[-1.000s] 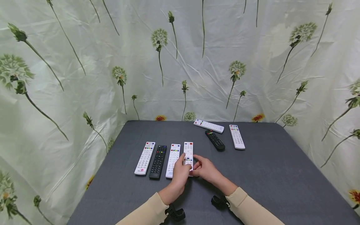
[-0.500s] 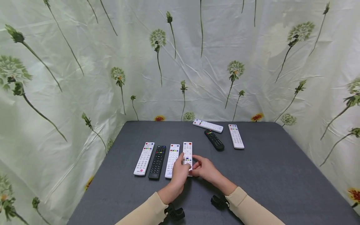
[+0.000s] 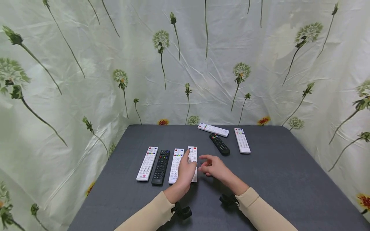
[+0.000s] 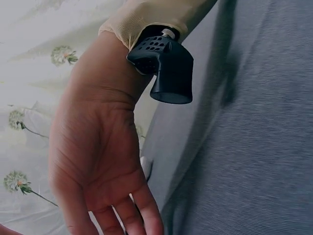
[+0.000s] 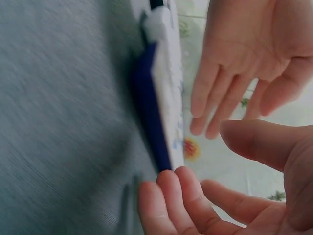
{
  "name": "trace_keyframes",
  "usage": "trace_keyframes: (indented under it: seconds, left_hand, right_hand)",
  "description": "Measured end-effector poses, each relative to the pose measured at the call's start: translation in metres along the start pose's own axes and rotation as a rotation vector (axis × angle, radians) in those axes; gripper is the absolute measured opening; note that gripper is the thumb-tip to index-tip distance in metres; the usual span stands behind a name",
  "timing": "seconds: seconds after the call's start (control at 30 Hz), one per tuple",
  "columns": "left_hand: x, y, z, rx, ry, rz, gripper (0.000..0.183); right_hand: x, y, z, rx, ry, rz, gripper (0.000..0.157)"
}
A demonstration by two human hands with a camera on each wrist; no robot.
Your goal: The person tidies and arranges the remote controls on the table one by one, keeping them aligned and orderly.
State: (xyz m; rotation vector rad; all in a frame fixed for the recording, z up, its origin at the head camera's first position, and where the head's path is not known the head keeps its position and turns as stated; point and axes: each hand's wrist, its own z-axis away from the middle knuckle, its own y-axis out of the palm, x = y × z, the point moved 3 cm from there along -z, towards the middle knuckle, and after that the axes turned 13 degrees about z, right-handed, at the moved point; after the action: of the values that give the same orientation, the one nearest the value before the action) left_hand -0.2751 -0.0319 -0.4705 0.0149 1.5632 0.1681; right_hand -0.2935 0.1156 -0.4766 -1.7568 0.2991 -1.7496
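Note:
Four remote controls would be a row of several here: a white remote (image 3: pixel 147 163) at the left, a black remote (image 3: pixel 161 166), then a white remote (image 3: pixel 175 163) and, at the right end, a narrower white remote (image 3: pixel 192 154). Over the two rightmost ones lies my left hand (image 3: pixel 185 170), fingers extended, hiding part of both. In the left wrist view that hand (image 4: pixel 98 152) has relaxed, nearly straight fingers. My right hand (image 3: pixel 216 168) is just right of the end remote, apart from it, fingers loosely bent around nothing. The right wrist view shows a white remote (image 5: pixel 168 98) with a dark blue side beyond the fingertips.
Farther back on the dark grey table (image 3: pixel 274 173) lie a slanted white remote (image 3: pixel 213 129), a black remote (image 3: pixel 219 144) and another white remote (image 3: pixel 242 141). A pale curtain with dandelion prints (image 3: pixel 162 70) hangs behind the table.
My right hand has let go of the end remote and drawn back to the right. My left hand has shifted slightly up along the remotes, its fingers loosened.

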Motion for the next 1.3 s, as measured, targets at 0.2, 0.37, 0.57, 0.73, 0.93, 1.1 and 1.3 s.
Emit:
trace_keyframes:
  seconds: [0.2,0.37,0.57,0.73,0.93,1.1,1.3]
  left_hand:
    - [-0.006,0.017,-0.011,0.014,0.004,0.051,0.073]
    - [-0.009,0.033,-0.018,0.020,-0.018,0.080,0.070]
    - [-0.011,0.054,-0.023,0.060,-0.083,0.182,0.072]
    - [-0.018,0.068,-0.027,0.056,-0.126,0.266,0.072]
    - [-0.018,0.085,-0.040,0.037,-0.153,0.331,0.073]
    - [-0.001,0.100,-0.055,-0.011,-0.183,0.366,0.073]
    - [0.020,0.116,-0.059,-0.024,-0.249,0.398,0.074]
  right_hand:
    - [0.002,-0.027,-0.006,-0.052,-0.006,0.018,0.047]
    - [0.000,-0.049,-0.011,-0.087,0.003,-0.018,0.040]
    - [-0.012,-0.080,-0.013,-0.151,0.021,-0.007,0.042]
    - [-0.022,-0.104,-0.016,-0.207,0.059,-0.036,0.045]
    - [-0.030,-0.116,-0.024,-0.238,0.105,-0.057,0.048]
    - [-0.040,-0.112,-0.033,-0.248,0.115,-0.042,0.052]
    - [-0.054,-0.099,-0.039,-0.262,0.142,0.065,0.057]
